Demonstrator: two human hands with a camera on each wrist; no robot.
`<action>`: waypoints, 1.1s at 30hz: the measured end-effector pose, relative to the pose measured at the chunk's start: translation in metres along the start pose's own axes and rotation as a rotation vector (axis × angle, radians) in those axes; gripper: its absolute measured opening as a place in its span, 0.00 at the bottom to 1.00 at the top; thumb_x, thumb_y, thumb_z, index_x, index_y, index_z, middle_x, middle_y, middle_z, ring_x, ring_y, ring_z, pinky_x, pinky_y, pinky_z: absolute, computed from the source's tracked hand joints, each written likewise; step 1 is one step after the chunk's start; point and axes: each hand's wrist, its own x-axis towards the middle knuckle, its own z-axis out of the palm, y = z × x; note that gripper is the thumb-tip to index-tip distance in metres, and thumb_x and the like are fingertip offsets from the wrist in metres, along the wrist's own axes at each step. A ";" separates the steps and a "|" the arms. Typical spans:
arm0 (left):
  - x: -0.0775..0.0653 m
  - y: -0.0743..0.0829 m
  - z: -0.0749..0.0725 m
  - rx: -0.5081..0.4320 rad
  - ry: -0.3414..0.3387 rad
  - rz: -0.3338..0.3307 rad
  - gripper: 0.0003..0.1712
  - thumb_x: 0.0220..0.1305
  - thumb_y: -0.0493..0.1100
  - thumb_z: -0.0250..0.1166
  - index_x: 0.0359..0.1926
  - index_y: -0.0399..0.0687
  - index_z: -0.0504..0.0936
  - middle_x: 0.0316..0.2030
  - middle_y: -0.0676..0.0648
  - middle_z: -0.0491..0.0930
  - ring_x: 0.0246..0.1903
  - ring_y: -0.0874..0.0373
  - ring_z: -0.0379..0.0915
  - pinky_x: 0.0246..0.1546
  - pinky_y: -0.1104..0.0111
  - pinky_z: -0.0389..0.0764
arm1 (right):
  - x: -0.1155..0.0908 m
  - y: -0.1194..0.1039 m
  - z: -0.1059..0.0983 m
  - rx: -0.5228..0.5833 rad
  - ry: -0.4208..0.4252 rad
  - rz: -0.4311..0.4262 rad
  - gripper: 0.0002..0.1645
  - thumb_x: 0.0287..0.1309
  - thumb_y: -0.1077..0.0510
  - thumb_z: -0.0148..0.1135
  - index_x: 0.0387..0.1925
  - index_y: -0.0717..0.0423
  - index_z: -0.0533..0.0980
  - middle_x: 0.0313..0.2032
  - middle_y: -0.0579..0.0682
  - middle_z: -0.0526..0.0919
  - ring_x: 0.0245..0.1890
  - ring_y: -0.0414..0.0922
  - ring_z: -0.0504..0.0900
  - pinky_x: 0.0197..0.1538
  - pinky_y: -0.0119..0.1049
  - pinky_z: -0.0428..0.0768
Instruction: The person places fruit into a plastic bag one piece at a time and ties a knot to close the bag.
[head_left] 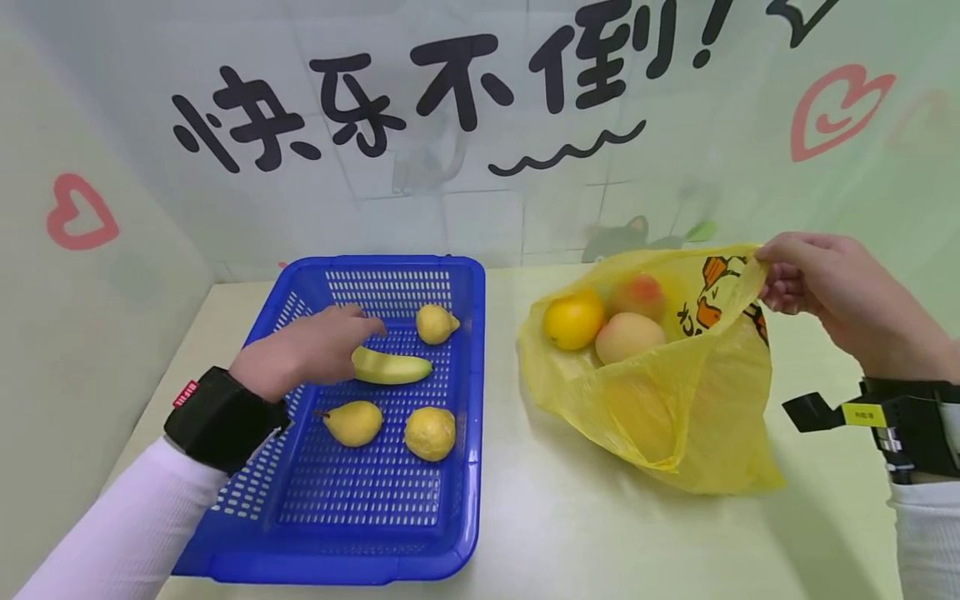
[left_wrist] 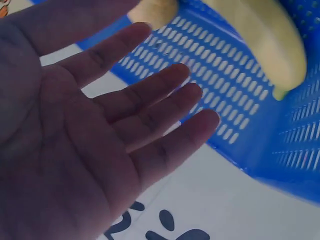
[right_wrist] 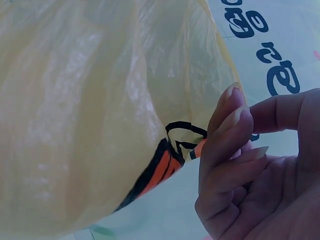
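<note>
My left hand (head_left: 311, 346) is over the blue basket (head_left: 474, 450), its fingers spread and nothing in them, as the left wrist view shows. Just beyond those fingers lies a banana (head_left: 393, 367), partly covered by the hand in the head view. Around it in the basket are a pear (head_left: 354, 423), a round yellow fruit (head_left: 430, 434) and a lemon (head_left: 436, 324). With thumb and fingers, my right hand (head_left: 832, 287) pinches the rim of a yellow plastic bag (head_left: 720, 417), holding its mouth up. Inside show an orange (head_left: 573, 320) and two peaches (head_left: 632, 337).
Basket and bag stand side by side on a pale table (head_left: 555, 517), a strip of tabletop between them. Behind rises a wall (head_left: 480, 225) with black lettering and red hearts. The basket's raised walls surround the fruit.
</note>
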 end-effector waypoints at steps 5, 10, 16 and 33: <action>0.008 -0.005 0.015 0.096 -0.028 -0.089 0.29 0.64 0.28 0.57 0.66 0.42 0.72 0.63 0.30 0.70 0.65 0.30 0.64 0.61 0.38 0.69 | 0.001 0.002 0.000 -0.020 -0.001 0.002 0.17 0.74 0.47 0.47 0.30 0.36 0.79 0.23 0.38 0.76 0.24 0.40 0.74 0.29 0.33 0.73; 0.012 -0.006 0.028 0.209 0.011 -0.117 0.25 0.65 0.31 0.59 0.64 0.40 0.74 0.59 0.30 0.74 0.63 0.30 0.67 0.61 0.38 0.69 | 0.001 0.004 -0.001 -0.027 0.000 -0.002 0.17 0.74 0.46 0.47 0.31 0.37 0.79 0.23 0.38 0.76 0.24 0.40 0.74 0.29 0.33 0.74; 0.019 -0.012 0.040 0.291 0.107 -0.108 0.23 0.63 0.30 0.61 0.60 0.38 0.76 0.55 0.29 0.76 0.58 0.30 0.71 0.57 0.40 0.73 | 0.001 0.002 0.000 -0.024 -0.001 -0.009 0.17 0.74 0.47 0.47 0.30 0.36 0.79 0.23 0.38 0.76 0.24 0.40 0.73 0.29 0.33 0.73; 0.034 -0.018 0.059 0.512 0.159 -0.070 0.22 0.64 0.31 0.62 0.59 0.41 0.78 0.53 0.34 0.81 0.56 0.35 0.75 0.65 0.41 0.65 | 0.001 0.003 0.001 -0.006 0.002 -0.015 0.17 0.74 0.48 0.47 0.30 0.38 0.79 0.22 0.38 0.76 0.23 0.40 0.73 0.28 0.34 0.72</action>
